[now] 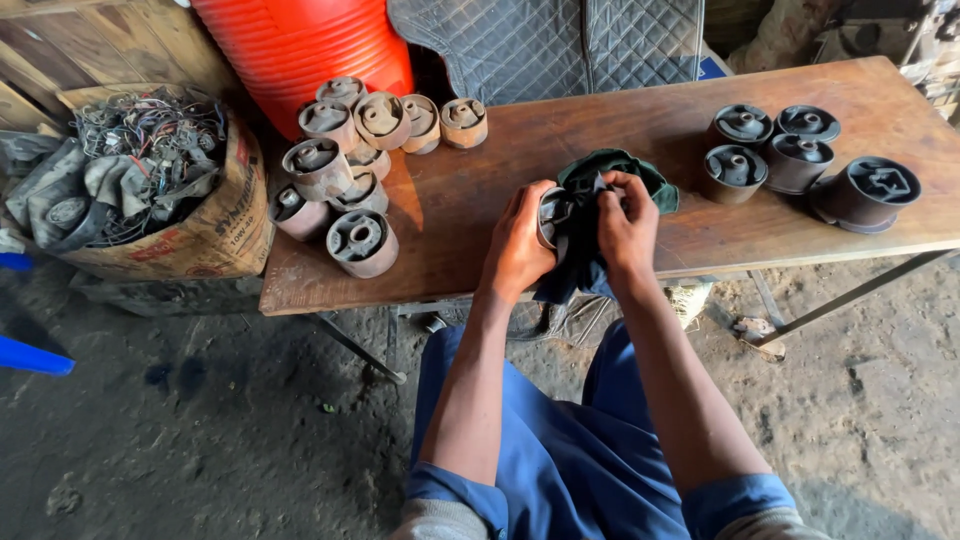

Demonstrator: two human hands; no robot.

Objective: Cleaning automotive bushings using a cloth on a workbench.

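The left hand (518, 243) is gripping a round bushing (549, 216) while the right hand (627, 226) is rubbing it with a dark green rag (612, 175), seemingly mid-wipe; next, turning it calls for a firm grip.

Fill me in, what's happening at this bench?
A seated person holds a round metal bushing in the left hand and presses a dark green rag against it with the right hand. Dusty, rust-coloured bushings are piled at the wooden table's left end; darker ones sit at the right end.

A single head-worn camera looks steeply down, close over the wooden table (480, 190) edge.
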